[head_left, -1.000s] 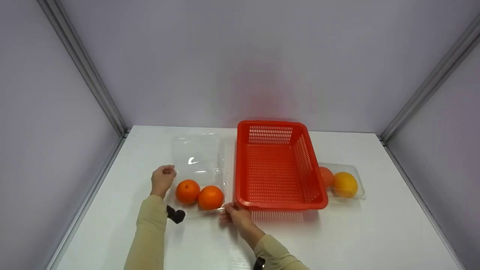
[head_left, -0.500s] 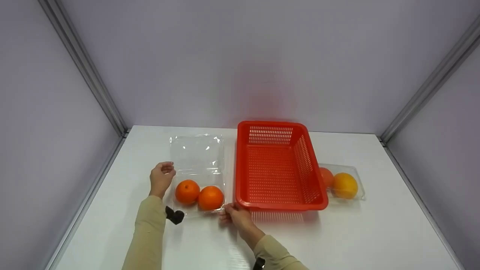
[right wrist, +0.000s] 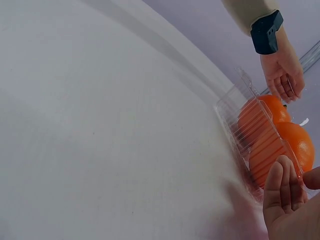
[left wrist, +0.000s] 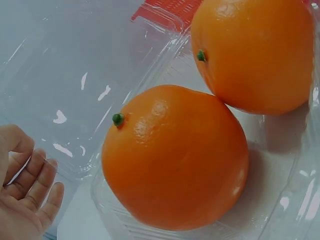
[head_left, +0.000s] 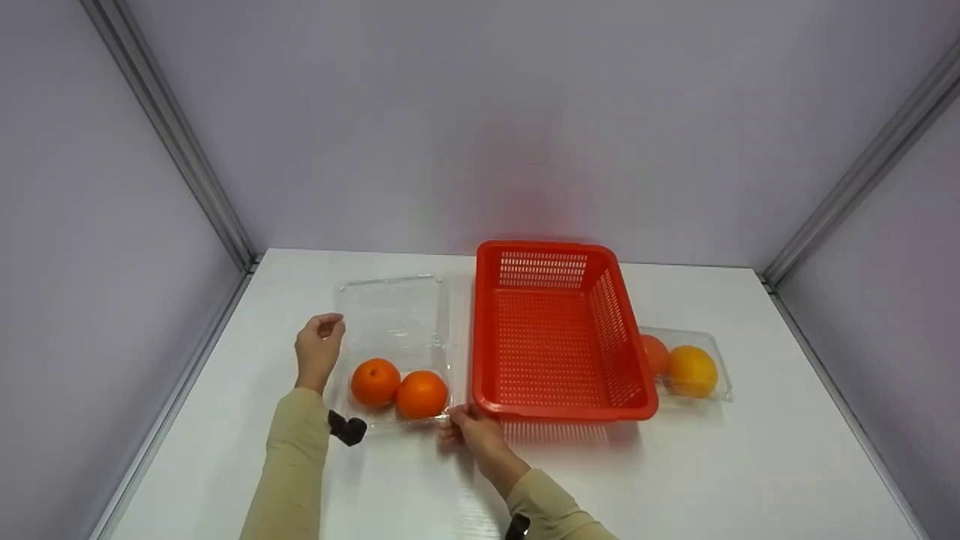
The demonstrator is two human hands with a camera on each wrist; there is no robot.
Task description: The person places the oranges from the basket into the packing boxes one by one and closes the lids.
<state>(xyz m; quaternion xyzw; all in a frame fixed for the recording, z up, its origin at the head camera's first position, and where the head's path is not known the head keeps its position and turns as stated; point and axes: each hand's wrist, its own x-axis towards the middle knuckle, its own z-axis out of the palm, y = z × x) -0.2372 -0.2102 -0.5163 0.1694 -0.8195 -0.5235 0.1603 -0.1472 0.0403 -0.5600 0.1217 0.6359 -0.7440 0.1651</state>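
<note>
A clear plastic clamshell box [head_left: 390,428] lies on the left of the table, its lid [head_left: 390,307] folded back away from me. Two oranges [head_left: 375,382] with small green stem ends sit side by side in the base. My left hand [head_left: 319,349] pinches the lid's left edge between thumb and index finger, the other fingers loosely bent in the left wrist view. At the base's near right corner, my right hand [head_left: 480,442] holds the rim, thumb on top and fingers [right wrist: 285,185] along the outer wall.
Right beside the box stands a red perforated plastic basket [head_left: 480,330], its near left corner close over my right hand. Partly behind the basket's right side is another clear box [head_left: 686,335] with a yellow-orange fruit [head_left: 691,371] and a reddish one [head_left: 655,355]. Walls surround the white table [head_left: 750,465].
My left hand has moved a little away from me and to the left along with the lid, whose far edge now shows lower in the view. The right hand stays in place.
</note>
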